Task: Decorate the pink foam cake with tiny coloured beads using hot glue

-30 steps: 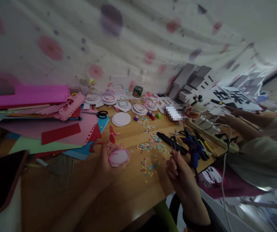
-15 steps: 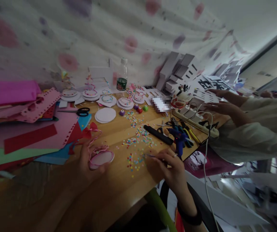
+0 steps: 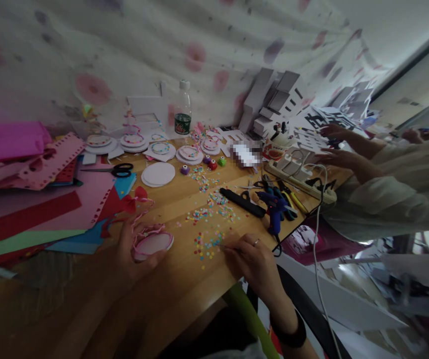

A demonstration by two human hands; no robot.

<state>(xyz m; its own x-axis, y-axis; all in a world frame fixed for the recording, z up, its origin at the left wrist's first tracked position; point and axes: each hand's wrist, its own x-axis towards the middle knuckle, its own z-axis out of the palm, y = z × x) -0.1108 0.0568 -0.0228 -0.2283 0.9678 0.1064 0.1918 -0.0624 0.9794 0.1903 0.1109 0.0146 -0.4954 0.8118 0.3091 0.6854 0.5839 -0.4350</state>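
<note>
My left hand [image 3: 135,257] is wrapped round the edge of a small white disc [image 3: 154,245] rimmed with pink twisted cord, from which a cord with a red bow [image 3: 135,199] rises. At the right, my right hand [image 3: 254,259] pinches a thin pointed tool [image 3: 225,247], perhaps tweezers, its tip at the edge of the scattered coloured confetti dots [image 3: 209,244]. More dots [image 3: 218,197] lie farther back on the wooden table [image 3: 177,284].
Coloured paper [image 3: 102,197] and black scissors [image 3: 122,170] lie left. White discs [image 3: 158,174], decorated pieces and a bottle [image 3: 183,109] stand behind. A blue glue gun [image 3: 274,209], pliers and a power strip [image 3: 297,182] are right, beside another person's hands [image 3: 339,144].
The view has shifted slightly. My right hand has moved a little left and down, with the tool tip now closer to the near dots. My left hand still holds the disc.
</note>
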